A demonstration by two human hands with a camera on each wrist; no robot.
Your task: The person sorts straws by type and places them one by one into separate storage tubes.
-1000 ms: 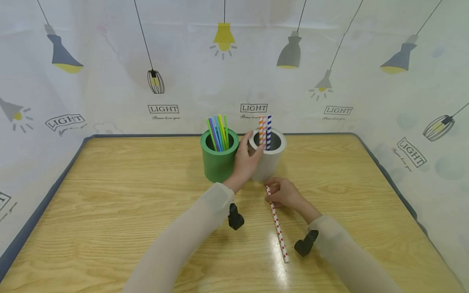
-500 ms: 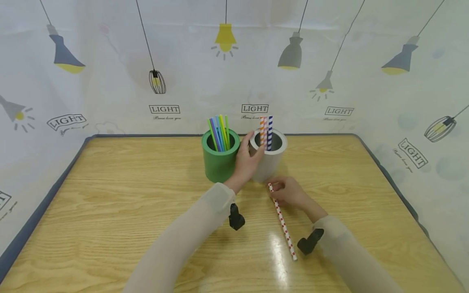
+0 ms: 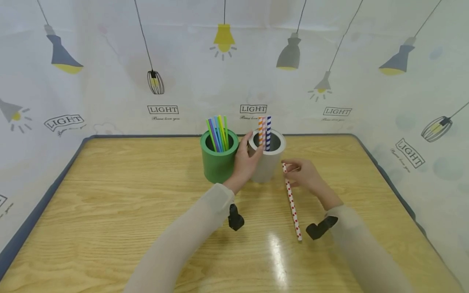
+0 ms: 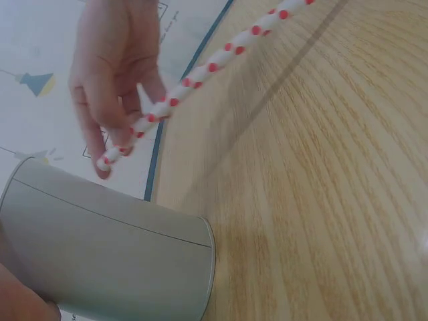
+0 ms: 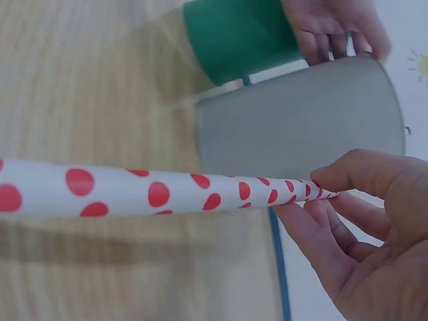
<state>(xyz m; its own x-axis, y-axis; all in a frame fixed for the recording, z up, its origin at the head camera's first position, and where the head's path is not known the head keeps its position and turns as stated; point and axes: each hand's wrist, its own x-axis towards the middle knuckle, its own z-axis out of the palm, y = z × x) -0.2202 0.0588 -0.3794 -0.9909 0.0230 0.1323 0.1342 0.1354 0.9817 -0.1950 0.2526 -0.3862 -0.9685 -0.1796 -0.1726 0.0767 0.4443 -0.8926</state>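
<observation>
My left hand (image 3: pixel 247 162) holds the pale grey cup (image 3: pixel 269 165) from its left side, thumb toward the front. Inside that cup stand several striped straws (image 3: pixel 264 132), orange, pink and dark blue. Just right of the cup, my right hand (image 3: pixel 307 176) pinches a white straw with red dots (image 3: pixel 293 207) near its far end. The dotted straw slants down toward the front; in the left wrist view its shadow falls on the table apart from it. Close against the left hand's back is a green cup (image 3: pixel 219 167) with several thin coloured straws (image 3: pixel 218 134).
Both cups stand near the back edge of the wood-grain table (image 3: pixel 128 211). A white backdrop (image 3: pixel 198 73) printed with lamps rises behind and along the sides. Each sleeve carries a black wrist device.
My right hand has moved right and farther back, carrying the dotted straw up beside the grey cup. The left hand and both cups have stayed in place.
</observation>
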